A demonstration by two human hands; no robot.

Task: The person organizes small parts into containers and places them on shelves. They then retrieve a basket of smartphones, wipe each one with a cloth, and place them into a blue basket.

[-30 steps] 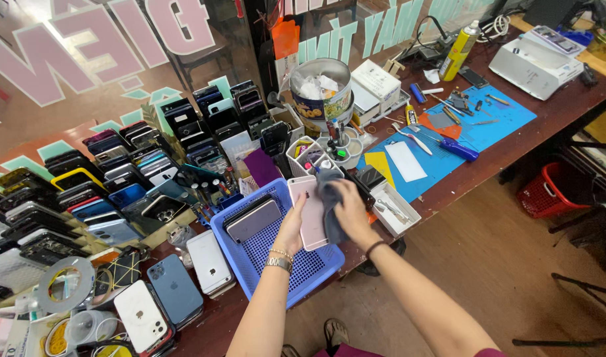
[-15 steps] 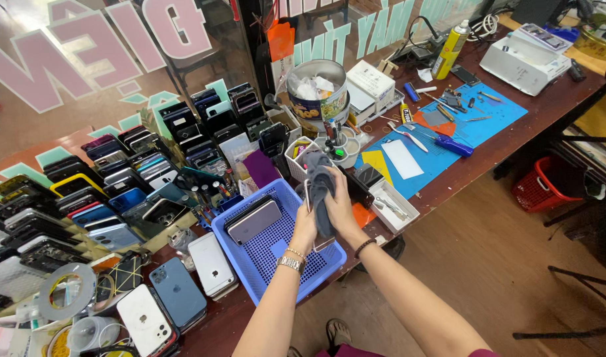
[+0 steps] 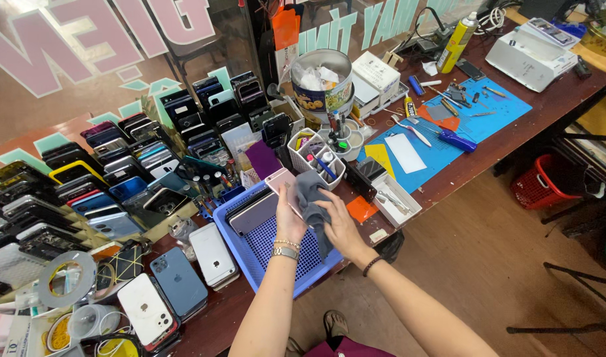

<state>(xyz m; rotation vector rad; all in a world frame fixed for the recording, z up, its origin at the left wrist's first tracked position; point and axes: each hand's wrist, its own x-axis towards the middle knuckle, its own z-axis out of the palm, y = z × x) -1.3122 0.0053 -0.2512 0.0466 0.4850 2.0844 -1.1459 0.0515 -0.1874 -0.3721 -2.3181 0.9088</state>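
My left hand (image 3: pixel 284 210) holds a pink phone (image 3: pixel 280 180) upright over a blue plastic basket (image 3: pixel 296 274). A grey cloth (image 3: pixel 311 198) is pressed against the phone by my right hand (image 3: pixel 339 221), and it drapes down over the basket. Inside the basket lie two more phones (image 3: pixel 253 210) at its far left corner. Both wrists carry bracelets.
Rows of phones (image 3: pixel 118 165) fill the table's left half, with loose phones (image 3: pixel 177 281) at the front. A white organiser with pens (image 3: pixel 316 155), a tin (image 3: pixel 321 82), a blue mat with tools (image 3: pixel 448 125) and a white machine (image 3: pixel 531 56) stand right. A red basket (image 3: pixel 547 185) sits on the floor.
The phone has tilted from lying flat over the basket to standing upright. My right hand with the cloth has shifted along it, from its top to its right side.
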